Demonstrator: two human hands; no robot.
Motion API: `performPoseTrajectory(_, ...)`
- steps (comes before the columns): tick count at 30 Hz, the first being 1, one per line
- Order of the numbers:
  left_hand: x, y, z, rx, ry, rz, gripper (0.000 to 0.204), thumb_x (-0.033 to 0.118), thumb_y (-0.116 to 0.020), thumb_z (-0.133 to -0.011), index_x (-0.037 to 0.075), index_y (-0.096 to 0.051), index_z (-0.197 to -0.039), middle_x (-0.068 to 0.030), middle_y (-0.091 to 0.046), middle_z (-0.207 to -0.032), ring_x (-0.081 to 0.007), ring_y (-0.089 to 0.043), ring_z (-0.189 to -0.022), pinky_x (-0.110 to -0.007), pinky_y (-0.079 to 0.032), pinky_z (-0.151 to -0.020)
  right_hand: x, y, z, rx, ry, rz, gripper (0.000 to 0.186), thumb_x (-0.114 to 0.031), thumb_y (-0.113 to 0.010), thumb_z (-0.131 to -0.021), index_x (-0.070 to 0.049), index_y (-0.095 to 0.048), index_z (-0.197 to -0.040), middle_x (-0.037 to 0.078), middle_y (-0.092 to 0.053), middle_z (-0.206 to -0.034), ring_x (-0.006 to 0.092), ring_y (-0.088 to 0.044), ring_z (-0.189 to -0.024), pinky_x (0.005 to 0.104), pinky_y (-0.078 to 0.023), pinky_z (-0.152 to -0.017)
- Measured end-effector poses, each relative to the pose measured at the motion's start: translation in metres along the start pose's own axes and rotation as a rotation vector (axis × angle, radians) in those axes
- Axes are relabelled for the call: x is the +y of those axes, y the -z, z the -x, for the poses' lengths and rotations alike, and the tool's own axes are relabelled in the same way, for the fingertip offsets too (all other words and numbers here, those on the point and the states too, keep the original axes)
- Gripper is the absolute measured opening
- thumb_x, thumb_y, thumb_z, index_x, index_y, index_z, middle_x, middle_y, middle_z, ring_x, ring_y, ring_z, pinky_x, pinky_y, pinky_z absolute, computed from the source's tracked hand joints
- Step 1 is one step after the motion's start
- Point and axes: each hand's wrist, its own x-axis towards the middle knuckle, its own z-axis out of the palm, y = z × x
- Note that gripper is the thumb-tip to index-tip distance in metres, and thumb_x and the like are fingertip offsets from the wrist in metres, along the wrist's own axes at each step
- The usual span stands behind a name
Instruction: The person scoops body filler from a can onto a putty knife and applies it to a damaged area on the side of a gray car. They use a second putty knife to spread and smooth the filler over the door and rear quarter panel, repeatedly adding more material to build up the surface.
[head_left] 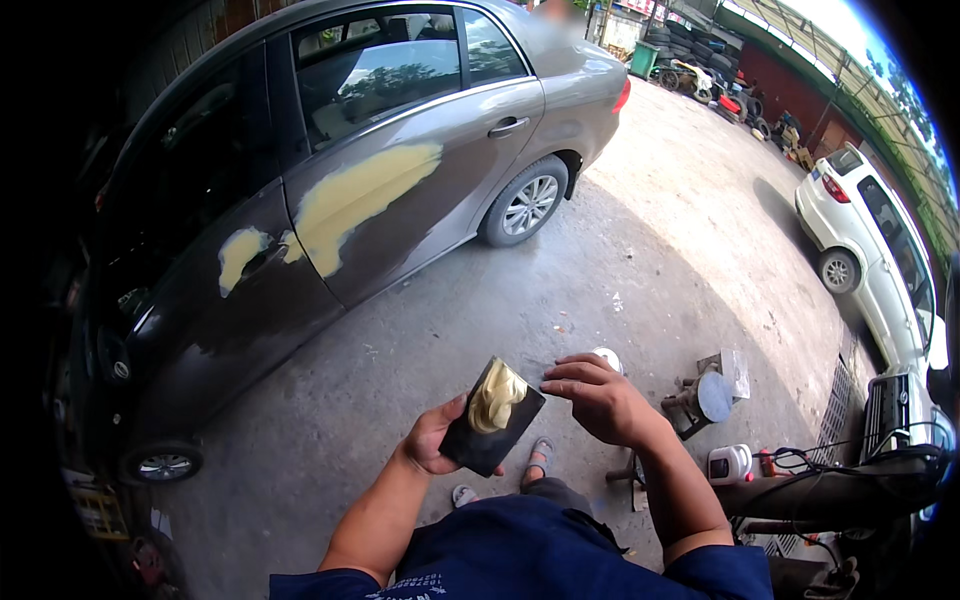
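My left hand (436, 437) is closed on the edge of a flat black board (467, 450), held tilted in front of my body. A thick, smeared mound of pale yellow body filler (497, 397) sits on it. My right hand (608, 398) hovers just right of the board, its fingers pinched together on what looks like a thin scraper, seen nearly edge-on and faint. Ahead to the left stands a dark grey car (400, 235). A large patch of yellow filler (355, 200) covers part of its rear door, with a smaller patch (240, 257) on the front door.
A round-topped stool (714, 397) stands at the right, near a white jug (730, 464) and black hoses (850, 485). A white round item (607, 359) shows partly behind my right hand. Farther off are a white car (870, 230), piled tires (690, 50) and a green bin (643, 59).
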Motion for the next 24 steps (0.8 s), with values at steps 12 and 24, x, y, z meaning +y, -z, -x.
performPoseTrajectory(12, -0.008, -0.041, -0.021, 0.141, -0.605, -0.575, 0.072, 0.05, -0.04, -0.101, 0.001, -0.023, -0.151, -0.015, -0.044, -0.146, -0.0263, -0.043, -0.134, -0.04, -0.03, -0.114, -0.02, -0.059, 0.014, 0.143, -0.741, -1.17, 0.047, -0.003, -0.066, -0.087, -0.001, -0.048, -0.13, 0.008, -0.062, -0.109, 0.0127, -0.058, -0.099, 0.0279, -0.047, -0.087)
performPoseTrajectory(24, 0.035, -0.026, 0.022, 0.1, -0.198, -0.386, 0.059, 0.041, -0.051, -0.099, 0.001, -0.043, -0.141, -0.0174, -0.056, -0.13, -0.0343, -0.06, -0.113, -0.045, -0.053, -0.088, -0.009, -0.016, -0.033, 0.268, -0.191, -1.357, 0.047, 0.002, -0.061, -0.084, -0.003, -0.051, -0.13, 0.015, -0.058, -0.123, 0.0236, -0.059, -0.113, 0.0353, -0.049, -0.094)
